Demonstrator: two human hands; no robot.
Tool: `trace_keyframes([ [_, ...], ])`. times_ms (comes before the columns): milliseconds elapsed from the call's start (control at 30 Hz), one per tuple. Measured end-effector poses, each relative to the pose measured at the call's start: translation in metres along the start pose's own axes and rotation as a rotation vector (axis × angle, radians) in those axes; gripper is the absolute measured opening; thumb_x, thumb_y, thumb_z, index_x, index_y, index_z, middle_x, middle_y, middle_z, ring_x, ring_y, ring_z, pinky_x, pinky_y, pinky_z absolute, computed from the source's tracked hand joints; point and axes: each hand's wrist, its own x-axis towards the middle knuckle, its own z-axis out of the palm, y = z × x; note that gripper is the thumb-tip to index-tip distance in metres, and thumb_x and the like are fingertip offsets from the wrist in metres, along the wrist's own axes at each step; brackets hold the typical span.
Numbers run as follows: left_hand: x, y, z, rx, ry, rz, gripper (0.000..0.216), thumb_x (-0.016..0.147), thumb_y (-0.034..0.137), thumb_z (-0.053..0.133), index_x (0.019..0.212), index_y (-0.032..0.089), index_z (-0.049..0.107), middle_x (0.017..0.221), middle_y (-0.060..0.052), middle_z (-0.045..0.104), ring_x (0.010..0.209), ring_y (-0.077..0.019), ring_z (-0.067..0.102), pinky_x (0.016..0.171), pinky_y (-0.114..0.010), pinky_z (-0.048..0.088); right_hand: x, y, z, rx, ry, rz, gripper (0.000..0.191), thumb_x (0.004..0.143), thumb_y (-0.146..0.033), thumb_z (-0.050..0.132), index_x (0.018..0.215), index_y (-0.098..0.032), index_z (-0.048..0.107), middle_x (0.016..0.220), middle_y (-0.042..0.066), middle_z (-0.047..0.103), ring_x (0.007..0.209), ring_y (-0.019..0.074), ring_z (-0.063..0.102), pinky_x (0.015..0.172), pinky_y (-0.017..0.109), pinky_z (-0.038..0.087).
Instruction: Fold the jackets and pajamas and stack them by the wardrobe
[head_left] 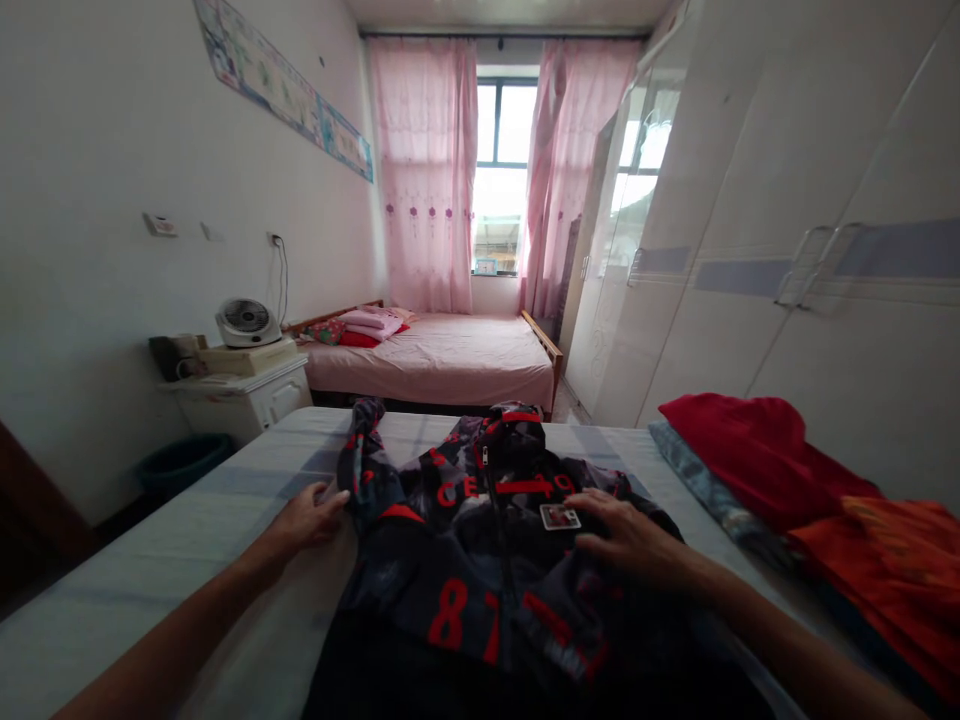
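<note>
A dark hooded jacket with red letters and numbers lies spread on the bed in front of me, zipper up, hood pointing away. My left hand pinches the edge of the jacket's left sleeve. On the jacket's chest my right hand lies flat, fingers stretched out beside a small white tag.
A pile of red and orange clothes sits on the bed at the right, beside white wardrobe doors. Beyond stand a pink bed, a white nightstand with a fan, and a dark bin on the floor.
</note>
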Motion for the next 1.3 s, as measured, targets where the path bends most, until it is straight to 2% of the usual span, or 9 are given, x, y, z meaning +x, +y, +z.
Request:
trace_keyframes([
  [133, -0.024, -0.006, 0.023, 0.0, -0.184, 0.017, 0.06, 0.067, 0.044, 0.072, 0.116, 0.015, 0.053, 0.058, 0.0, 0.063, 0.046, -0.0181, 0.061, 0.042, -0.026, 0.048, -0.041, -0.023, 0.021, -0.018, -0.258, -0.009, 0.067, 0.067, -0.037, 0.067, 0.131, -0.026, 0.049, 0.14, 0.008, 0.044, 0.132, 0.0277, 0.034, 0.105, 0.04, 0.03],
  [200, -0.037, -0.007, 0.034, -0.032, -0.247, 0.026, 0.052, 0.066, 0.043, 0.072, 0.107, 0.016, 0.057, 0.068, -0.003, 0.068, 0.056, -0.0198, 0.065, 0.049, -0.027, 0.052, -0.046, -0.032, 0.029, -0.099, -0.263, -0.027, 0.046, 0.07, -0.029, 0.062, 0.116, -0.024, 0.06, 0.122, 0.007, 0.06, 0.118, 0.0251, 0.05, 0.103, 0.039, 0.031],
  [300, -0.048, -0.011, 0.037, -0.084, -0.263, 0.036, 0.041, 0.069, 0.035, 0.068, 0.103, 0.016, 0.056, 0.083, -0.008, 0.071, 0.073, -0.0227, 0.069, 0.063, -0.031, 0.056, -0.047, -0.029, 0.023, -0.297, -0.165, -0.043, 0.021, 0.076, -0.016, 0.047, 0.084, -0.02, 0.065, 0.084, 0.003, 0.068, 0.087, 0.0187, 0.062, 0.094, 0.036, 0.036],
  [433, -0.048, -0.023, 0.013, -0.007, -0.193, 0.094, 0.036, 0.067, 0.029, 0.062, 0.1, 0.017, 0.054, 0.087, -0.007, 0.071, 0.081, -0.0252, 0.068, 0.071, -0.034, 0.055, -0.063, 0.02, -0.023, -0.697, 0.142, 0.193, 0.019, 0.081, -0.021, 0.042, 0.082, -0.017, 0.061, 0.079, 0.01, 0.067, 0.079, 0.025, 0.063, 0.075, 0.037, 0.041],
  [533, -0.047, -0.025, -0.006, 0.415, -0.136, 0.261, 0.035, 0.067, 0.025, 0.056, 0.101, 0.015, 0.055, 0.094, -0.01, 0.069, 0.09, -0.0288, 0.066, 0.08, -0.036, 0.052, -0.086, 0.063, -0.054, -0.926, 0.249, 0.446, 0.016, 0.076, -0.016, 0.047, 0.082, -0.015, 0.062, 0.083, 0.016, 0.066, 0.079, 0.0308, 0.062, 0.067, 0.04, 0.039],
  [633, -0.044, -0.009, -0.006, 0.816, 0.101, 0.537, 0.05, 0.076, 0.023, 0.043, 0.123, 0.008, 0.045, 0.118, -0.019, 0.058, 0.106, -0.0328, 0.058, 0.09, -0.043, 0.045, -0.089, 0.079, -0.063, -0.884, 0.307, 0.407, 0.027, 0.075, -0.011, 0.045, 0.095, -0.014, 0.062, 0.105, 0.019, 0.063, 0.093, 0.0306, 0.06, 0.069, 0.04, 0.04],
  [800, -0.011, 0.038, 0.037, 1.045, 0.058, 0.906, 0.046, 0.081, 0.016, 0.035, 0.125, 0.009, 0.048, 0.135, -0.016, 0.046, 0.126, -0.0232, 0.042, 0.106, -0.032, 0.029, -0.028, 0.062, -0.04, -0.584, 0.198, 0.255, 0.041, 0.085, -0.023, 0.037, 0.122, -0.013, 0.051, 0.127, 0.015, 0.053, 0.115, 0.0239, 0.05, 0.088, 0.035, 0.04],
  [1067, 0.046, 0.041, 0.075, 1.201, -0.096, 0.704, 0.028, 0.073, 0.034, 0.06, 0.094, 0.017, 0.067, 0.097, -0.012, 0.07, 0.093, -0.0266, 0.064, 0.077, -0.03, 0.047, 0.058, 0.084, -0.005, -0.527, 0.126, 0.397, 0.035, 0.083, -0.036, 0.046, 0.105, -0.015, 0.063, 0.11, 0.016, 0.065, 0.104, 0.0289, 0.057, 0.08, 0.041, 0.041],
  [1300, 0.064, 0.077, 0.091, 1.17, 0.104, 0.747, 0.03, 0.088, 0.032, 0.038, 0.097, 0.02, 0.064, 0.102, -0.011, 0.066, 0.1, -0.0271, 0.06, 0.083, -0.035, 0.041, 0.099, 0.089, -0.035, -0.542, 0.304, 0.484, 0.037, 0.09, -0.038, 0.032, 0.097, -0.018, 0.062, 0.1, 0.014, 0.066, 0.1, 0.028, 0.059, 0.078, 0.039, 0.039],
])
